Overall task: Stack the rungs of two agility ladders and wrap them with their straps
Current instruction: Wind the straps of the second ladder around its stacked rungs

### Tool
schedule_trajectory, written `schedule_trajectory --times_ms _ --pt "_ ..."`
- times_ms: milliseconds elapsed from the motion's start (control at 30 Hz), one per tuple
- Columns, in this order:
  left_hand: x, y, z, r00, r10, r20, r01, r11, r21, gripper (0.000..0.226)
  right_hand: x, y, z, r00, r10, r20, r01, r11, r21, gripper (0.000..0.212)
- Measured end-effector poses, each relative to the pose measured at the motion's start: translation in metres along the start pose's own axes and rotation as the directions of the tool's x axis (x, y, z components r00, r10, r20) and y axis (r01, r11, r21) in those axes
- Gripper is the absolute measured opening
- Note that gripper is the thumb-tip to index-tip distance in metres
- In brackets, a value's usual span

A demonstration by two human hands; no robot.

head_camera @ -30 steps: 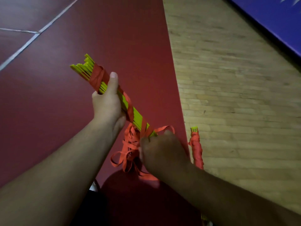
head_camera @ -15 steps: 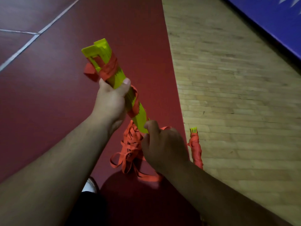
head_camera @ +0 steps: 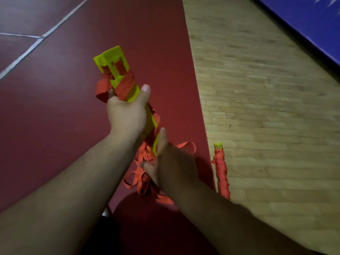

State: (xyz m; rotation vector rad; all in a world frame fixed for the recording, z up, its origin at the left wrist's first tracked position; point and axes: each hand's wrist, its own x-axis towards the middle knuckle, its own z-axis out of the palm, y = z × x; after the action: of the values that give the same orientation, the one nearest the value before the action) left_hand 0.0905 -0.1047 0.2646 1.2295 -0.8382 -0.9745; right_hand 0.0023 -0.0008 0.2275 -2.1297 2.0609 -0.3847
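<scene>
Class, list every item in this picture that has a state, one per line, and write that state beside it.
Rung stack, held up tilted, partly wrapped near its top.
Loose straps, hanging tangled below the stack, not yet wound.
Second bundle, lying on the floor, wrapped along its visible length.
Left hand, grips the stack.
Right hand, at the stack's lower end; grip unclear.

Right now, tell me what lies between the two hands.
The head view shows a short stretch of the stacked yellow plastic rungs, with orange fabric strap wound over it, running from the left hand down to the right hand.
</scene>
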Motion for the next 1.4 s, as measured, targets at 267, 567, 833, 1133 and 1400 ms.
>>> schedule_trajectory --times_ms 267,567,833,1133,1400 --pt "0.004 0.01 0.01 0.937 -0.333 -0.103 0.31 0.931 -0.192 0.031 0.023 -0.001 0.009 0.996 -0.002 -0.092 -0.017 0.98 -0.199 0.082" --pt "-0.003 0.023 0.002 0.88 -0.237 0.411 0.314 0.941 -0.129 0.03 0.04 0.02 -0.001 0.968 0.2 -0.154 -0.188 0.978 0.089 0.036" --pt "-0.016 -0.02 -0.022 0.586 -0.419 0.694 0.137 0.895 0.425 0.042 0.019 0.072 -0.022 0.933 0.351 0.083 -0.286 0.581 0.762 0.031" --pt "-0.043 -0.031 -0.018 0.256 -0.419 0.871 0.089 0.907 0.411 0.018 0.002 0.092 -0.042 0.984 0.149 0.094 -0.131 0.263 0.956 0.002" --pt "-0.052 -0.031 -0.012 0.255 -0.411 0.875 0.398 0.869 0.293 0.023 -0.001 0.122 -0.069 0.967 0.132 0.216 -0.253 0.572 0.781 0.038"
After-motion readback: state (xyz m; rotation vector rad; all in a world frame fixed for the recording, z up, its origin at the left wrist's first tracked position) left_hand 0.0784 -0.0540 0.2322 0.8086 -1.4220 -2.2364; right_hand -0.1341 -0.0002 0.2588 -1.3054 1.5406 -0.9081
